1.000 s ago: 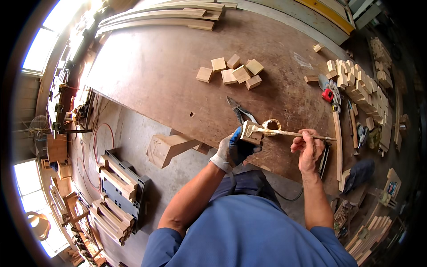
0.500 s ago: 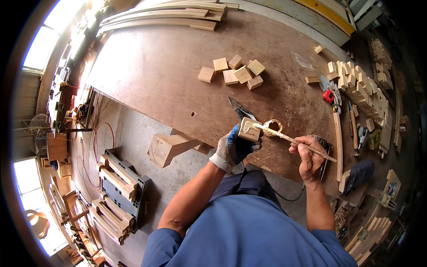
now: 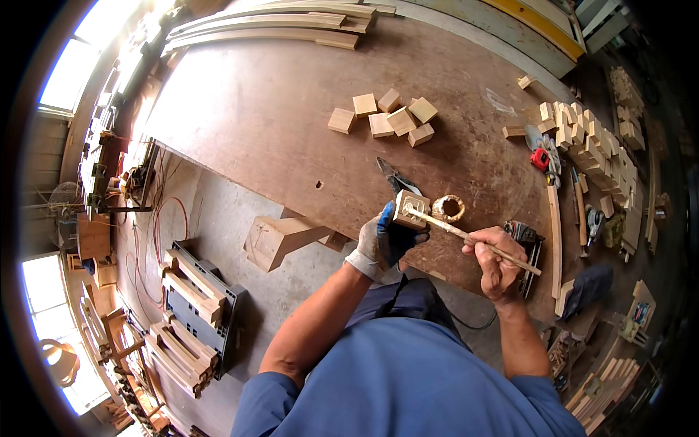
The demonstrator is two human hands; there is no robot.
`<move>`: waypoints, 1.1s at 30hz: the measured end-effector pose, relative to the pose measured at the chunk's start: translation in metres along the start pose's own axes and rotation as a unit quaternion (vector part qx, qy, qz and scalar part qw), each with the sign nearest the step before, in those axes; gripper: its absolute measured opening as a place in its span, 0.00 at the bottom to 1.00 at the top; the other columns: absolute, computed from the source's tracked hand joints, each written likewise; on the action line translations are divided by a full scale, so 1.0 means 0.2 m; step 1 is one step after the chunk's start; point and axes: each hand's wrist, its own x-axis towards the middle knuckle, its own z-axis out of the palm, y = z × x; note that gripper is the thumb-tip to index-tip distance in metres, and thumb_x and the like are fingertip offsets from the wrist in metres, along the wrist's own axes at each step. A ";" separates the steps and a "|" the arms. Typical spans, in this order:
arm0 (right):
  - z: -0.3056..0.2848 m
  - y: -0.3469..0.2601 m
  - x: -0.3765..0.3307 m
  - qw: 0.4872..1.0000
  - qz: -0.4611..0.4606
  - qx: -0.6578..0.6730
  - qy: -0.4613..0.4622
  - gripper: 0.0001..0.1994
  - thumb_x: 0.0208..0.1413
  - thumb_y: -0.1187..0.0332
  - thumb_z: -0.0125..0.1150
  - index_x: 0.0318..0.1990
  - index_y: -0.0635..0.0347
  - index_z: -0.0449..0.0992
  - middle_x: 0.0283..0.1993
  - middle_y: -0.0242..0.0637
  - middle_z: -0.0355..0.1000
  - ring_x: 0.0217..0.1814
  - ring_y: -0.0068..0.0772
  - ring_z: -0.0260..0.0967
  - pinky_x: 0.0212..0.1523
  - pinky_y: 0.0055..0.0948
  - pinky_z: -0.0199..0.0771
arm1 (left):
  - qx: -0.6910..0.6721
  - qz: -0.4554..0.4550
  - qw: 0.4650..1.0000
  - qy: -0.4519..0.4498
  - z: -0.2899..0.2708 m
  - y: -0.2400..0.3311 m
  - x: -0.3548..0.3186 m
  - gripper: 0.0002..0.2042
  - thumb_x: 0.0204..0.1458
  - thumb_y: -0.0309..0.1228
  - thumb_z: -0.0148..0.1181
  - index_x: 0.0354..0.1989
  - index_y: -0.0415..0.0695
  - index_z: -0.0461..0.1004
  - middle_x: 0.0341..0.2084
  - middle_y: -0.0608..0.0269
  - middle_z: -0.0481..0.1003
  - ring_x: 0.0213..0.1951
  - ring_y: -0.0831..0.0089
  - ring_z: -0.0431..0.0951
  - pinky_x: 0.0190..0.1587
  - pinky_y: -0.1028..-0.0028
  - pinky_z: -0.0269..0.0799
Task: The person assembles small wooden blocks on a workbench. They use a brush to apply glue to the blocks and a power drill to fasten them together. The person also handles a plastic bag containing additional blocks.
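A square wooden block point(image 3: 412, 209) is gripped in my left hand point(image 3: 384, 240), which wears a white and blue work glove. Pale glue is smeared over the block's upturned face. My bare right hand point(image 3: 496, 261) is closed round a thin glue stick point(image 3: 459, 232), whose whitish tip rests on that face. Just beyond the stick stands a small round glue pot point(image 3: 448, 208) with a crusted rim. Dark-handled pliers or a similar tool point(image 3: 394, 177) lie behind the block, partly hidden by it.
Several loose wooden blocks point(image 3: 381, 125) lie mid-table on the brown tabletop point(image 3: 277, 124). Long curved strips point(image 3: 269, 28) are at the far edge. To the right are stacked blocks point(image 3: 593, 142), a red tape measure point(image 3: 539, 159) and a nail gun point(image 3: 526, 237). A wooden beam point(image 3: 280, 240) sticks out at the table's left edge.
My right hand has moved slightly left and lower, and the stick's tip has shifted across the block's face. The glue there is more spread out. My left hand still holds the block.
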 end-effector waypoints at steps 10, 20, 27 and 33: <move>-0.06 -0.01 -0.01 1.000 0.004 0.000 0.016 0.09 0.61 0.77 0.51 0.39 0.70 0.78 0.33 0.42 0.77 0.32 0.28 0.78 0.34 0.26 0.80 | 0.000 -0.005 1.000 -0.011 -0.03 0.01 -0.01 0.25 0.68 0.47 0.51 0.65 0.42 0.69 0.59 0.49 0.75 0.58 0.52 0.76 0.59 0.46 0.73; -0.03 -0.04 0.00 0.999 -0.040 -0.024 -0.012 0.08 0.58 0.80 0.52 0.40 0.69 0.78 0.32 0.43 0.77 0.31 0.32 0.79 0.34 0.28 0.80 | 0.003 -0.002 1.000 -0.008 -0.01 0.00 -0.03 0.25 0.68 0.47 0.50 0.65 0.42 0.69 0.58 0.50 0.75 0.58 0.52 0.76 0.61 0.45 0.70; -0.03 -0.06 0.02 0.995 -0.079 -0.058 -0.029 0.07 0.57 0.80 0.53 0.40 0.68 0.78 0.34 0.45 0.78 0.31 0.33 0.78 0.35 0.29 0.80 | 0.001 -0.003 1.000 -0.009 -0.01 -0.01 -0.04 0.26 0.68 0.47 0.50 0.65 0.40 0.68 0.57 0.47 0.76 0.55 0.47 0.78 0.59 0.45 0.73; -0.01 -0.04 0.03 0.994 -0.091 -0.049 -0.021 0.07 0.58 0.80 0.53 0.40 0.70 0.78 0.33 0.45 0.77 0.32 0.34 0.79 0.34 0.29 0.80 | 0.028 -0.008 0.999 0.025 0.02 -0.01 -0.05 0.26 0.68 0.47 0.50 0.65 0.39 0.68 0.56 0.46 0.76 0.53 0.46 0.79 0.56 0.45 0.76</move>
